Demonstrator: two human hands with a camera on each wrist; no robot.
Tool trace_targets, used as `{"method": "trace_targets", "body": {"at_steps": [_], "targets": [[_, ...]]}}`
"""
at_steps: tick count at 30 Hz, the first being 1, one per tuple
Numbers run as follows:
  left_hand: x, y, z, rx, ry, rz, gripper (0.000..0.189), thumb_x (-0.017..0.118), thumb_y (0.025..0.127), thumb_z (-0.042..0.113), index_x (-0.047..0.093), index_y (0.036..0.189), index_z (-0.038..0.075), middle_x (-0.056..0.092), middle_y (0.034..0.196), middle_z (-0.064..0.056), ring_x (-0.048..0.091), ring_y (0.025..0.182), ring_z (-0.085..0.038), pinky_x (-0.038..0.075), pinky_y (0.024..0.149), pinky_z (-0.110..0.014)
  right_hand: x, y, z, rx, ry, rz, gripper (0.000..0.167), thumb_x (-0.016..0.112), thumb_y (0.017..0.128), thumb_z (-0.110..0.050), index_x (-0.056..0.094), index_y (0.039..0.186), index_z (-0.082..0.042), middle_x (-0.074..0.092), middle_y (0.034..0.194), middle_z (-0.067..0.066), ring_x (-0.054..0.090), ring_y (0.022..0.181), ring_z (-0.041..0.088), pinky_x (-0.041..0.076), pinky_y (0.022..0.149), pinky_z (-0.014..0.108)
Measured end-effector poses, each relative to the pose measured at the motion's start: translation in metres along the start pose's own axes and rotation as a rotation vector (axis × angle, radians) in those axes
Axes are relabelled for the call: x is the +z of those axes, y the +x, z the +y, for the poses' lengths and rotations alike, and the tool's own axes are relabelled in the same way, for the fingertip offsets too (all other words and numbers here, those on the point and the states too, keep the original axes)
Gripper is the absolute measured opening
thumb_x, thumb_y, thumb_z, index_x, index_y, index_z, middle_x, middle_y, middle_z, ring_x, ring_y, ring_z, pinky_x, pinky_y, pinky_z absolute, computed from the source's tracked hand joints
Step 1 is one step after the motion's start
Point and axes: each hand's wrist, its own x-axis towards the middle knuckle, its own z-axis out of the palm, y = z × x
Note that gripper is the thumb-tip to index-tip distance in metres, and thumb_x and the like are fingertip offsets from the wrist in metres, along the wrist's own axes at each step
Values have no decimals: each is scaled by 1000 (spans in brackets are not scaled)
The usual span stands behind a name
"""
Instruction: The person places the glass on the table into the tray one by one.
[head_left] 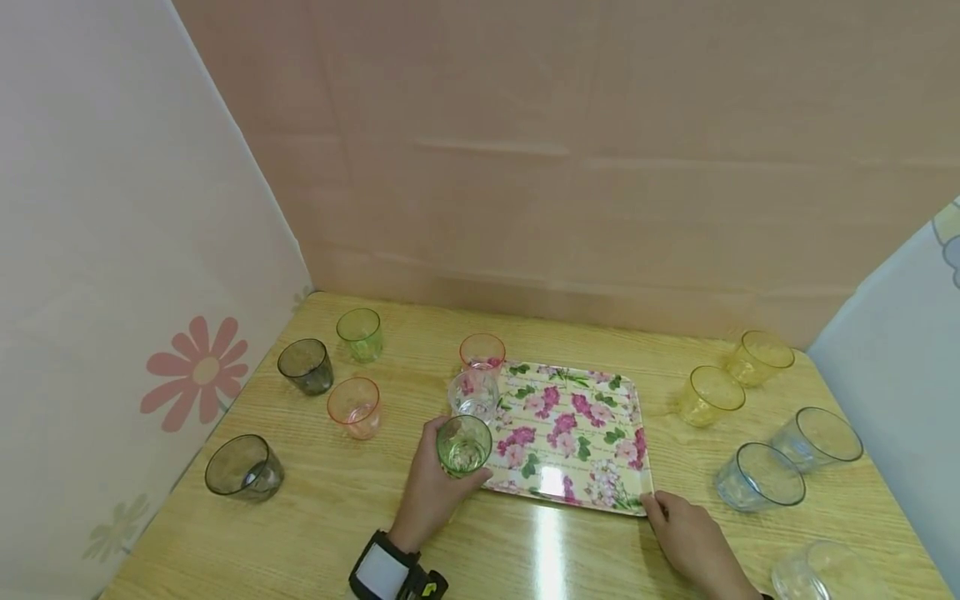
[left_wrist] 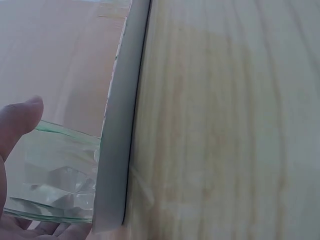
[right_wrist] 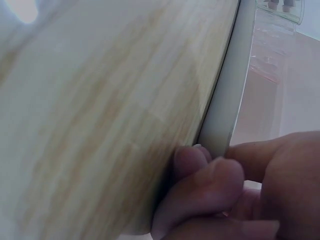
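Note:
My left hand (head_left: 438, 479) grips a clear green glass (head_left: 465, 446) at the near left of a floral tray (head_left: 562, 450). In the left wrist view the thumb and fingers lie around the green glass (left_wrist: 60, 170), close by the tray's side wall (left_wrist: 117, 135). Whether its base touches the tray cannot be made out. Just behind it on the tray's left side stand a colourless glass (head_left: 474, 396) and, farther back, a pink-rimmed glass (head_left: 482, 354). At the near right corner my right hand (head_left: 682, 529) pinches the tray's rim (right_wrist: 232, 100) between thumb and curled fingers.
To the left stand a pink glass (head_left: 356, 408), another green glass (head_left: 361, 336) and two dark grey glasses (head_left: 307, 368) (head_left: 246, 468). Toward the right are two yellow glasses (head_left: 711, 397), two blue ones (head_left: 757, 479) and clear glassware (head_left: 825, 575) at the near edge. Walls enclose the wooden table (head_left: 315, 533).

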Motion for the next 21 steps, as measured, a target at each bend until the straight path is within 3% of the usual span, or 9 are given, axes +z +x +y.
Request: {"method": "trace_targets", "body": {"at_steps": [4,7,10,13,16,18,21], "targets": [[0,0,-1,-34,-16,-8,97,94,74,22,36,151,9,44,150,-20,39,140,-42,29,114,-64,0,0,0,6,-1,-2,32,47,108,-29,68,98,-7,59,76,0,66,84,27,45,69,45],[-1,1,-4,-39,-25,-13,106,94,73,24,30,156,10,38,155,-20,34,144,-42,26,116,-63,0,0,0,6,-6,-3,34,47,108,-29,69,102,-4,66,85,7,68,89,32,49,73,49],[-2,2,-8,-4,-51,15,91,84,86,23,29,156,4,39,153,-23,35,144,-43,27,116,-60,-1,-1,0,-4,-16,2,37,47,109,-31,70,108,-1,71,99,13,68,99,41,52,79,55],[-6,4,-10,29,-99,67,58,53,107,27,32,153,-2,43,147,-25,38,141,-43,30,115,-59,0,-1,0,2,-13,-3,35,47,109,-30,69,103,-3,67,86,9,68,90,33,50,74,50],[-12,10,-9,12,-134,106,53,25,114,32,36,150,-5,46,141,-26,43,134,-40,36,110,-57,0,-2,-1,10,0,-5,32,46,109,-28,65,94,-8,51,70,3,60,75,21,43,69,43],[-17,16,-9,-22,-118,125,57,20,114,35,41,147,-6,50,137,-25,49,127,-38,44,103,-53,1,-2,0,5,0,0,32,45,109,-29,63,91,-10,46,67,2,55,71,17,41,68,41],[-24,25,-13,-90,-37,148,51,31,114,31,53,139,-7,60,127,-24,61,110,-33,54,86,-41,2,-2,-2,-3,21,9,33,46,109,-27,59,84,-10,43,65,3,47,64,17,38,64,39]]}}
